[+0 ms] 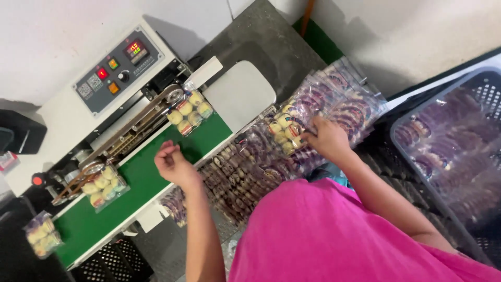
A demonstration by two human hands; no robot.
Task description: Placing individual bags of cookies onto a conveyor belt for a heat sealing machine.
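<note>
Reaching into the stack beside the green conveyor belt point(156, 175), the right hand point(326, 138) has its fingers curled onto a clear packet of pale round pastries point(284, 131) lying on top of the pile of purple swirl-pastry packets point(313, 120), just off the belt's near edge; grip looks like a pinch at the packet's end, not fully visible. Left hand point(172, 164) hovers over the belt mid-length, fingers loosely curled together, holding nothing I can make out. On the belt: one pastry packet point(189, 112) at the sealer's infeed end, top edge under the sealing band point(141, 117); another point(106, 186) further down the belt; a third point(42, 235) at the belt's far end. Risks, my read: the left hand sits close to the belt and not far from the band, so a finger or the pink sleeve point(334, 230) could get drawn in. The pile next to the belt is loose and fanned, so pulling one packet could slide neighbours off. A packet fed skewed would seal crooked. The blue crate point(417, 112), well away from the belt, is piled high too.
</note>
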